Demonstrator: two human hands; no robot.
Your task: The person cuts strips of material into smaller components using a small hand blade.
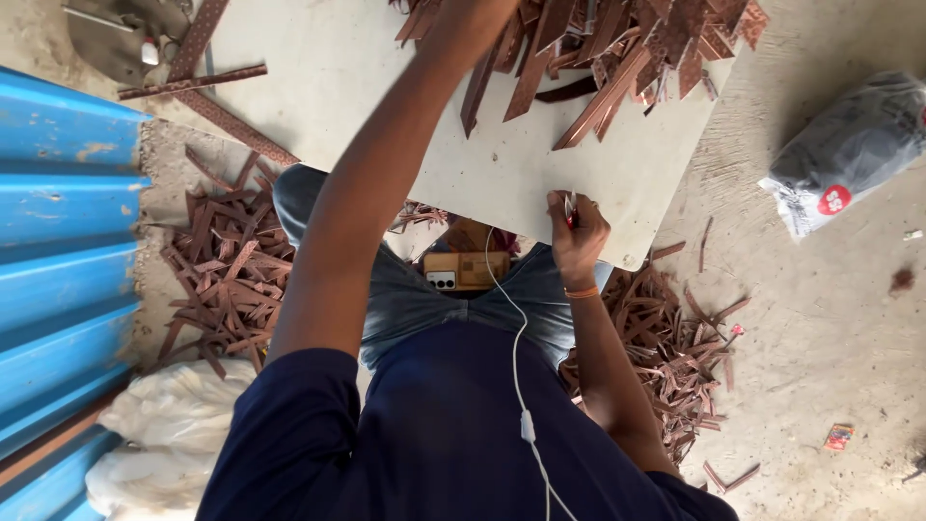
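While the left arm stretches far up the frame, its hand is lost at the top edge among the heap of reddish-brown cut strips point(617, 48) piled on the far end of the pale flat board point(386, 87), so whether those fingers are spread or closed cannot be told. Near the board's front edge the right hand point(577, 236) is curled tight, its fingers pinching a small thin tool with a red and silvery tip point(570, 208). Bare board lies open between the heap and that hand. A tan phone with a white cable point(468, 270) rests on the lap in blue jeans, just beneath the board's near edge. Loose brown scraps point(227, 280) litter the ground on both sides. Blue corrugated sheeting point(58, 241) closes in the left; a dark plastic bag point(849, 145) sits well apart on the open sandy floor to the right.
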